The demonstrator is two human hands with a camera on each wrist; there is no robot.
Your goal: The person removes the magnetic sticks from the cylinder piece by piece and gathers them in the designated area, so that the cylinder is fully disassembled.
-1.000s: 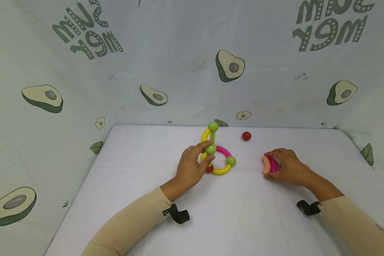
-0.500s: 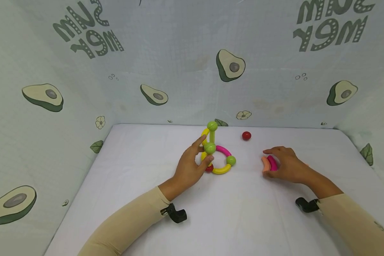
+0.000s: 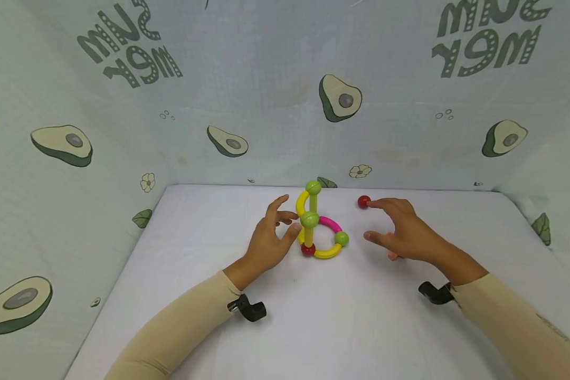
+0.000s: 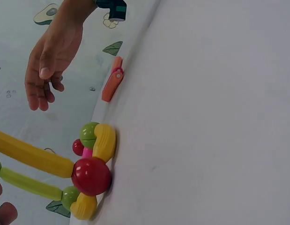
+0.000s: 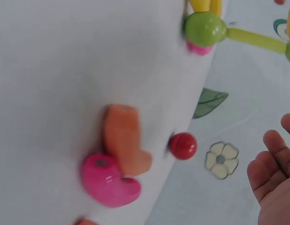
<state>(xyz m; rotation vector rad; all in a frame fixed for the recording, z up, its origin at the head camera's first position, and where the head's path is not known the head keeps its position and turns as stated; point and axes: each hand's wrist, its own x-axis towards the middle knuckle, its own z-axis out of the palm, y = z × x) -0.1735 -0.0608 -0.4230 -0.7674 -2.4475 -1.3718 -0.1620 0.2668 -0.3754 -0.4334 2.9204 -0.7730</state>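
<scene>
A structure of yellow, green and pink rods with green (image 3: pixel 309 219) and red balls (image 3: pixel 307 249) stands on the table. Just left of it is my left hand (image 3: pixel 267 238), its fingers spread and holding nothing. My right hand (image 3: pixel 405 230) hovers with thumb and index apart, empty, over the curved pieces. In the right wrist view an orange piece (image 5: pixel 122 136) and a pink piece (image 5: pixel 107 183) lie touching on the table. The loose red ball (image 3: pixel 363 201) is by the right index fingertip in the head view; whether they touch I cannot tell.
The white-covered table (image 3: pixel 342 327) meets a hanging cloth (image 3: pixel 275 95) printed with avocados at its back edge. Part of another orange piece (image 5: pixel 85 221) shows at the bottom of the right wrist view.
My left hand has let go of the structure and drawn back left. My right hand has left the pink and orange pieces and moved left and up, above the table.
</scene>
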